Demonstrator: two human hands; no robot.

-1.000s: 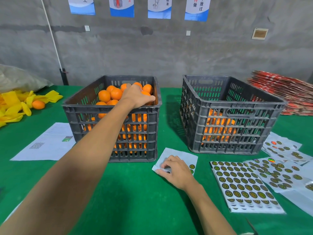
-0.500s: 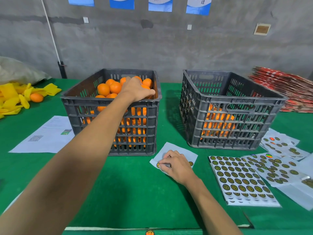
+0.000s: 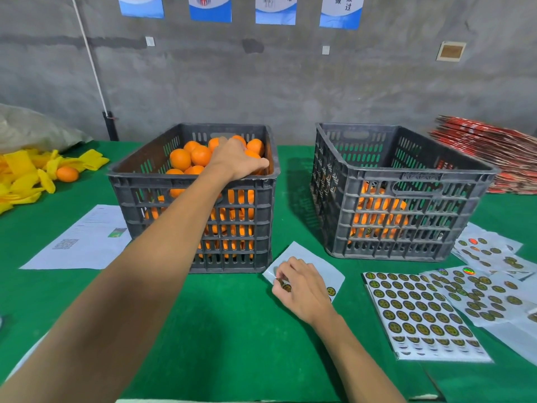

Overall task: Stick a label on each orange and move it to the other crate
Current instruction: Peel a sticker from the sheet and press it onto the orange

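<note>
In the left crate [image 3: 189, 187], our left hand [image 3: 236, 161] curls over an orange [image 3: 252, 155] atop the pile.
R hand [image 3: 302, 286] pinches a label [image 3: 283, 283] off the small sheet [image 3: 308, 257] betw. the crates; right crate [image 3: 406, 181] holds a few oranges, w/ full sticker sheets [image 3: 418, 312] beside it.

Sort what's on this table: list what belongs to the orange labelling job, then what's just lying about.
Job:
left crate, heaped with oranges
right crate, partly filled
small label sheet
full label sheets
left hand, on the oranges
right hand, fingers pinching a label

Lying about:
printed paper
yellow wrappers with a stray orange
red stack
wall posters
</note>
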